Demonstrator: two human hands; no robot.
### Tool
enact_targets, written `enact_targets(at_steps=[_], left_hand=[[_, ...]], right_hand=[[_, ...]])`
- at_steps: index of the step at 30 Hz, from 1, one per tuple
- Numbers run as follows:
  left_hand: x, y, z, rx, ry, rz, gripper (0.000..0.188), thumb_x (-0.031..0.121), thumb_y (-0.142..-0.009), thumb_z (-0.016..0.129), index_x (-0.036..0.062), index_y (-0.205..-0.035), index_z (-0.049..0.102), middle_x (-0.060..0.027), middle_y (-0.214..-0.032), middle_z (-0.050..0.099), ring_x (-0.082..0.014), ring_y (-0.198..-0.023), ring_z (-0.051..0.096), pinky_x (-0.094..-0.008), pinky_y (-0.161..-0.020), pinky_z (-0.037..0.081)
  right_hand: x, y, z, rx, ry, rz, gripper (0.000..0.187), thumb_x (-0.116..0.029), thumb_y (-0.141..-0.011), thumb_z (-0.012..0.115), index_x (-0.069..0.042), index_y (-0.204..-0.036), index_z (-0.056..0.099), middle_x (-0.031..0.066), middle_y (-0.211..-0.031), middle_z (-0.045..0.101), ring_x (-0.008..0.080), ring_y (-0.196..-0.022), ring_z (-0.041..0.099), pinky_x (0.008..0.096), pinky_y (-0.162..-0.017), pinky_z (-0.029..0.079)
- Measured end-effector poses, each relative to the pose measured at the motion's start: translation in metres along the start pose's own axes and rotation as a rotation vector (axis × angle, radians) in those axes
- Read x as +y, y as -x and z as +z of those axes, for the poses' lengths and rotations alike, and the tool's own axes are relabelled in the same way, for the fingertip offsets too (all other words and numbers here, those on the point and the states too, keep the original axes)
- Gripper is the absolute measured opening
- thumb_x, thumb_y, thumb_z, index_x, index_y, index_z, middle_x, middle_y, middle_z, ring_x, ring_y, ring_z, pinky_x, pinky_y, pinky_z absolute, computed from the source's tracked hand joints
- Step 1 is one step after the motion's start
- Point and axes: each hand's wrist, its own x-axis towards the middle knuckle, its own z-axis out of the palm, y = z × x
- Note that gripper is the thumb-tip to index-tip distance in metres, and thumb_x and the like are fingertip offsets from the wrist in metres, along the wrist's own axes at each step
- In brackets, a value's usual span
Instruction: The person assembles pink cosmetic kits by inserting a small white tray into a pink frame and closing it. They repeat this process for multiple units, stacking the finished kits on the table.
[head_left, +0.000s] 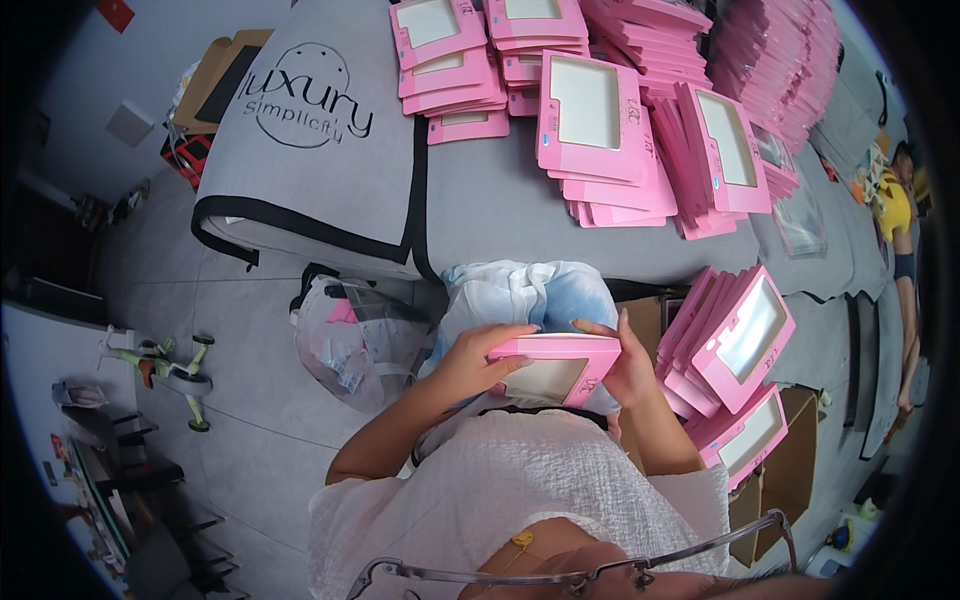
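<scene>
A pink window box point(560, 368) with a pale window rests above my lap, tilted so its top edge faces up. My left hand point(482, 358) grips its left end, thumb over the front and fingers behind the top edge. At the right end, my right hand point(628, 362) holds the box with the palm against its side and the index finger raised. Tie-dyed blue and white cloth point(530, 290) covers my legs behind the box. Close to my right arm, a stack of similar pink boxes point(738, 340) leans over an open brown carton point(788, 490).
A grey sofa point(480, 205) ahead bears several piles of flat pink boxes point(592, 110). On the floor to the left sit a clear plastic bag point(350, 345) and a small green tricycle point(170, 372). Another person point(905, 230) is at the far right edge.
</scene>
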Motion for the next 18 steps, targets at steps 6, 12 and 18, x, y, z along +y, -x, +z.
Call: enact_targets(at_steps=[6,12,18], left_hand=[[-0.001,0.001,-0.001,-0.054,0.101,0.011,0.029,0.008,-0.08,0.062,0.0037,-0.108,0.062,-0.0105,-0.096,0.066,-0.0154,-0.085,0.062,-0.0267,-0.075,0.048],[0.004,0.006,-0.005,-0.238,0.317,-0.258,0.028,0.007,-0.082,0.06,0.0044,-0.11,0.062,-0.0043,-0.096,0.066,-0.0065,-0.082,0.057,-0.0224,-0.066,0.048],[0.009,0.009,-0.004,-0.1,0.323,-0.105,0.029,0.004,-0.079,0.061,0.0024,-0.108,0.062,-0.0071,-0.1,0.065,-0.0101,-0.084,0.06,-0.0242,-0.068,0.049]], right_hand=[[0.003,0.006,-0.01,-0.066,0.39,-0.22,0.044,-0.033,-0.09,0.051,0.004,-0.114,0.055,0.0134,-0.111,0.06,0.019,-0.102,0.055,0.0323,-0.094,0.037],[0.0,0.007,0.002,-0.129,0.413,-0.152,0.037,-0.025,-0.092,0.048,0.004,-0.114,0.054,0.0123,-0.107,0.062,0.0179,-0.095,0.058,0.0287,-0.09,0.04],[-0.01,0.007,0.001,-0.153,0.249,-0.47,0.042,-0.035,-0.093,0.045,0.001,-0.113,0.052,0.0143,-0.106,0.059,0.0226,-0.105,0.053,0.0358,-0.092,0.041]])
